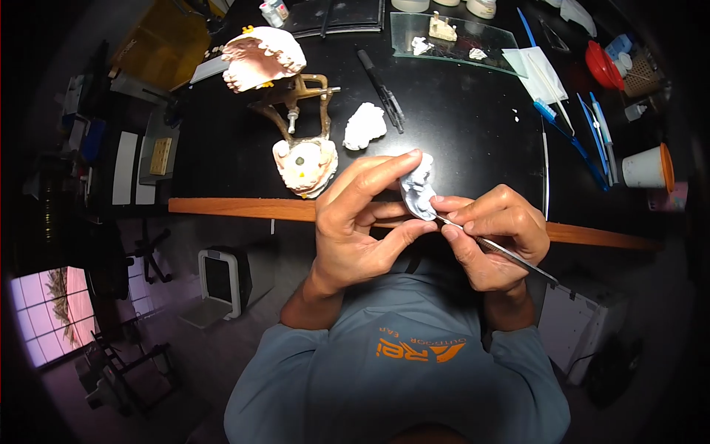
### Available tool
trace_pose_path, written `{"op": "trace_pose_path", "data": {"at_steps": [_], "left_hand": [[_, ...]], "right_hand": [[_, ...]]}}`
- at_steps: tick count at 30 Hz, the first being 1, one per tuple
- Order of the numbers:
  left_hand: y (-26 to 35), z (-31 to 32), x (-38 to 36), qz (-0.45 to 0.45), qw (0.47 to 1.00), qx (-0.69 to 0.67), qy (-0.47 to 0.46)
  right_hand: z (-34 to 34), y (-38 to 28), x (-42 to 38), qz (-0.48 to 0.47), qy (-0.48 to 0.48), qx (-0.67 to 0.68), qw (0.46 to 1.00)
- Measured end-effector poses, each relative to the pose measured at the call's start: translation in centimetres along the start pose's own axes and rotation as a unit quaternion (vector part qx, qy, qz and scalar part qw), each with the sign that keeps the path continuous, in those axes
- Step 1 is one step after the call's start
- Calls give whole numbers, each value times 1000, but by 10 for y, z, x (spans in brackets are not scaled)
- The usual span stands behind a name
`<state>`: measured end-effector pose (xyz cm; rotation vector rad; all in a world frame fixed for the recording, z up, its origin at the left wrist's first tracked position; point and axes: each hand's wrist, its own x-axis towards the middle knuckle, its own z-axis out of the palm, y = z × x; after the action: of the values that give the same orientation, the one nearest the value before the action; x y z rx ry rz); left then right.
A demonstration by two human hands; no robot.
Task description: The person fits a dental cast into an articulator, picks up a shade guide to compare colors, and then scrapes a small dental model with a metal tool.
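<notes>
Between the thumb and fingers of my left hand (359, 226) is a pale bluish-white moulded piece (420, 191), like dental impression putty, tilted on edge. My right hand (503, 240) is closed in a pen grip around a thin metal dental instrument (514, 257). Its tip meets the lower end of the moulded piece; the exact contact is hidden by my fingers. Just beyond my left hand lies a white lumpy piece (365, 126). Left of it, a hinged brass articulator (316, 92) carries an upper dental cast (264, 58) and a lower dental cast (305, 166).
A black pen (381, 90) lies on the black bench (458, 111), which has a wooden front edge (244, 209). At the back is a glass slab (462, 59) with small white pieces. Blue-handled brushes (569, 140), a white cup (646, 169) and a red bowl (603, 66) stand right.
</notes>
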<state>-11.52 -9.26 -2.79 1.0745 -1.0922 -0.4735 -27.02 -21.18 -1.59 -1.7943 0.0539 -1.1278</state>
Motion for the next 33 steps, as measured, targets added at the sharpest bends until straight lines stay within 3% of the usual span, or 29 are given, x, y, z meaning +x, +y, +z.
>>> {"op": "trace_pose_path", "data": {"at_steps": [33], "left_hand": [[-4,-5,-5,-13,999,-42,-22]], "right_hand": [[-5,2,-4,-5,-19,8,1000]]}}
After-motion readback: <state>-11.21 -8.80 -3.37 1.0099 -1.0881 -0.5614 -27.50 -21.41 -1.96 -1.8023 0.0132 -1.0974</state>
